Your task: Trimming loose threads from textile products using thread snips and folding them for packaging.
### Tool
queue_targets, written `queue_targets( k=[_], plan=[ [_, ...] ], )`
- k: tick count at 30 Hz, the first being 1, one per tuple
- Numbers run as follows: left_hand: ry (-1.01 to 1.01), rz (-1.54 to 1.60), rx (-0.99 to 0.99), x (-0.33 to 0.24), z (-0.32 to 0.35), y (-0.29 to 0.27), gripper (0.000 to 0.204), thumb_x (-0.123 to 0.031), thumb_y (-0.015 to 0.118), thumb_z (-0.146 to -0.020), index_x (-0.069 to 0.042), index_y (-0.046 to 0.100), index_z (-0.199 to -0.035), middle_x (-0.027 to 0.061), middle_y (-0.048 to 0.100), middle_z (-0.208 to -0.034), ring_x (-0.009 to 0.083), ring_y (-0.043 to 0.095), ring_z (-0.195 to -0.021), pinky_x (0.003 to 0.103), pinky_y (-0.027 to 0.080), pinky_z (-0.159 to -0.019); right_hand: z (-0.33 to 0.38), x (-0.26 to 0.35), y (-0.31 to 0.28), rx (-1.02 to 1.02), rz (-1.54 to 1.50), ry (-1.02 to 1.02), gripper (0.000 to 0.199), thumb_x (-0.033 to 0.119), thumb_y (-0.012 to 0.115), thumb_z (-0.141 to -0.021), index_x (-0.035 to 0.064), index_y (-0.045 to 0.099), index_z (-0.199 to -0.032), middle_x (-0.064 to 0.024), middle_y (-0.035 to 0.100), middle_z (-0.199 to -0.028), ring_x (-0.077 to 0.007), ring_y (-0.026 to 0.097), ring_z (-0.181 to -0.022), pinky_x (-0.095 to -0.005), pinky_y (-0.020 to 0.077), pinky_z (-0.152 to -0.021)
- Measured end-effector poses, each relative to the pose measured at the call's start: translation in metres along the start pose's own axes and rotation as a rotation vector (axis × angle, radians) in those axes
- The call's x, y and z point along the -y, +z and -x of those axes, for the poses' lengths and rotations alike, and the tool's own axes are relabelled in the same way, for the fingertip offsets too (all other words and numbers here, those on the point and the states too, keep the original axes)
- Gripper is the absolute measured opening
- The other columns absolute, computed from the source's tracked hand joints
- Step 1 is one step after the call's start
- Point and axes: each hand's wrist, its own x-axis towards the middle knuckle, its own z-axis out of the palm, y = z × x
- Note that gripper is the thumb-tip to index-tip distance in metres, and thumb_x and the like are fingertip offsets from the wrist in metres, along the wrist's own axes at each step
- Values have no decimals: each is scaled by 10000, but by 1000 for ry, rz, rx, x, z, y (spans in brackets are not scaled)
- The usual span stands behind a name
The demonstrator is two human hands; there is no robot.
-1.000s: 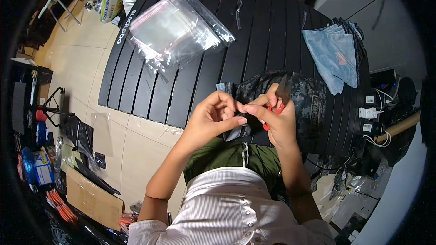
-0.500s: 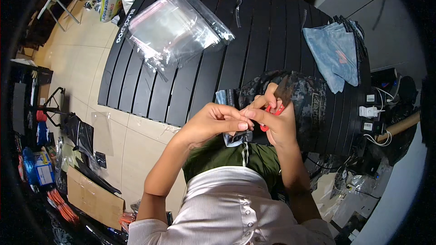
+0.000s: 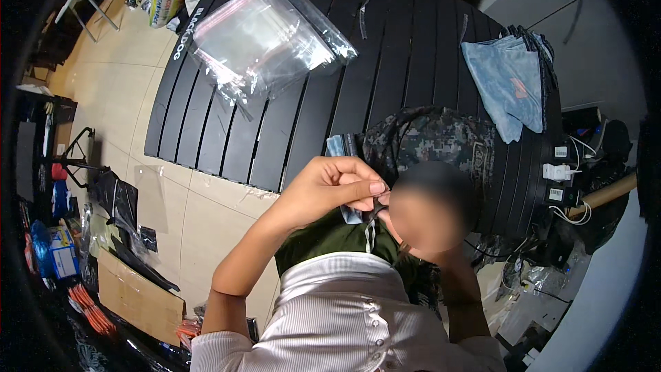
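Note:
My left hand [image 3: 337, 189] is in front of my waist, thumb and fingertips pinched together. Whatever lies between them is too small to make out. Close beside it on the right is my right hand [image 3: 425, 217], mostly covered by a round blurred patch, so its fingers and anything in them are hidden. Just beyond the hands, a dark camouflage-patterned fabric item [image 3: 430, 131] rests on the near edge of the black slatted table [image 3: 310, 120]. A folded blue-and-black piece of fabric [image 3: 335, 146] shows beside it, partly behind my left hand.
Clear plastic bags [image 3: 265, 38] lie stacked at the table's far left. Folded light-blue fabric pieces [image 3: 506, 86] sit at its right side. Power sockets with white cables [image 3: 561, 172] are at the right edge. A flattened cardboard box [image 3: 141, 293] lies on the floor at left.
The fingertips that met half a second ago have parted slightly. The red-handled scissors seen in my right hand then are hidden now behind the blurred patch. The left hand stays pinched.

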Motion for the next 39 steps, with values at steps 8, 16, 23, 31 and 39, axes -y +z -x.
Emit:
queue_targets(
  k=[8, 16, 23, 31, 39],
  plan=[
    [35, -28, -63, 7, -3, 4, 124, -97, 600, -839, 9, 633, -894, 53, 644, -820, 77, 593, -729, 193, 493, -632, 14, -14, 14, -147, 270, -311, 354, -65, 719, -641, 57, 387, -667, -130, 639, -857, -189, 570, -528, -269, 432, -440],
    [52, -49, -53, 13, -2, 9, 142, -117, 599, -843, 12, 632, -891, 66, 650, -836, 74, 594, -716, 196, 500, -632, 24, 2, -16, -56, -300, 392, 382, 332, 673, -756, 11, 467, -748, -74, 540, -662, -98, 392, -495, -221, 318, -472],
    [75, -93, -37, 12, 1, 14, 138, -97, 601, -838, 23, 631, -898, 71, 650, -826, 75, 595, -685, 198, 503, -618, 12, -1, -48, 274, -4, 618, 185, 158, 594, -801, 1, 500, -771, -114, 421, -529, -168, 408, -456, -298, 349, -476],
    [21, -143, -39, 11, 5, 18, 153, -93, 602, -836, 24, 631, -931, 61, 644, -804, 74, 595, -662, 197, 504, -609, -5, -10, -48, 573, -30, 553, 313, 296, 617, -817, 15, 527, -712, -152, 510, -542, -259, 524, -459, -335, 367, -449],
    [-6, -182, 16, 7, 4, 21, 148, -107, 594, -843, 11, 635, -922, 51, 642, -789, 73, 595, -656, 191, 504, -594, -13, -18, -46, 643, -62, 418, 274, 207, 644, -801, 2, 510, -678, -138, 425, -500, -201, 414, -403, -312, 316, -418]
  ],
)
